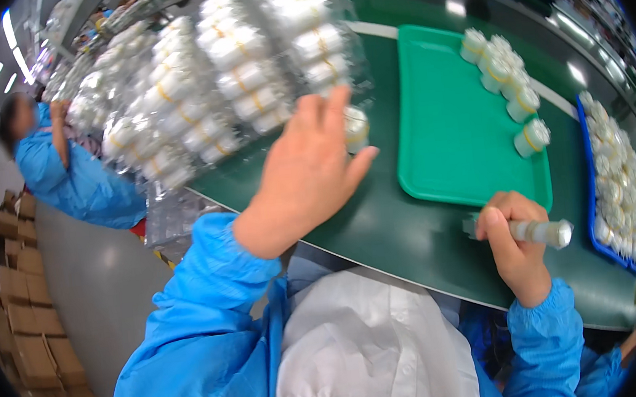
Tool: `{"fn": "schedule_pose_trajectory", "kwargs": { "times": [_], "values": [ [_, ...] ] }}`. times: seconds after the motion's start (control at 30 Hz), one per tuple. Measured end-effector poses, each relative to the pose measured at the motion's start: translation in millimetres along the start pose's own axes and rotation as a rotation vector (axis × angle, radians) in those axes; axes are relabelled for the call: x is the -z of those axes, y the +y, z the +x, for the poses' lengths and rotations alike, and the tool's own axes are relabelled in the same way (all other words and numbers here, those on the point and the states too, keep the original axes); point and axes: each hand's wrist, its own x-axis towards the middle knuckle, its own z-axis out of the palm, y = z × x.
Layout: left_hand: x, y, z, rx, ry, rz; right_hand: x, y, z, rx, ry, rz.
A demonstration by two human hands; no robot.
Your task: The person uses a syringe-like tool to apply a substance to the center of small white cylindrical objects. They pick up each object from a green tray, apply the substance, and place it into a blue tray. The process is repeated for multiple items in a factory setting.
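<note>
My left hand (pixel 304 173) is over the green table with its fingers apart, thumb spread away. A small white roll with a yellow band (pixel 356 128) stands just beyond, between its index finger and thumb; whether they touch I cannot tell. My right hand (pixel 518 244) is closed around a slim, translucent cylinder with a whitish end (pixel 551 233), held sideways near the table's front edge. Between and beyond my hands lies a green tray (pixel 456 120), with several white yellow-banded rolls (pixel 513 80) standing along its right side.
Clear bags of white rolls (pixel 232 61) cover the table's left side. A blue bin (pixel 592 195) packed with similar rolls sits at the far right. A person in blue (pixel 70 165) works at the left, near stacked cardboard boxes (pixel 33 302). The green table (pixel 383 238) has a pale edge.
</note>
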Motion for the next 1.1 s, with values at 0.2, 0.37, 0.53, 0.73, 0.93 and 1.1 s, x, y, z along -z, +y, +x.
{"fn": "schedule_pose_trajectory", "kwargs": {
  "times": [0.2,0.37,0.53,0.73,0.93,1.1],
  "values": [
    [-3.0,-24.4,12.7,-0.078,-0.120,0.033,-0.2,8.3,1.1,-0.026,0.041,-0.057],
    [43.6,-41.8,12.8,-0.053,0.009,-0.189,-1.7,7.8,-3.2,-0.069,0.064,-0.002],
    [163.0,-127.2,51.1,0.306,0.128,-0.210,-3.7,2.9,-7.7,-0.021,0.036,-0.053],
    [221.2,-289.6,99.2,0.506,0.082,0.621,-8.2,4.9,-5.5,-0.002,0.025,-0.074],
    [183.4,-331.3,110.4,0.326,-0.241,1.005,-6.1,15.0,-3.8,-0.050,0.073,-0.076],
    [185.2,-381.4,123.2,0.273,-0.358,0.845,-5.9,19.7,-2.6,-0.062,0.054,-0.100]
  ]
}}
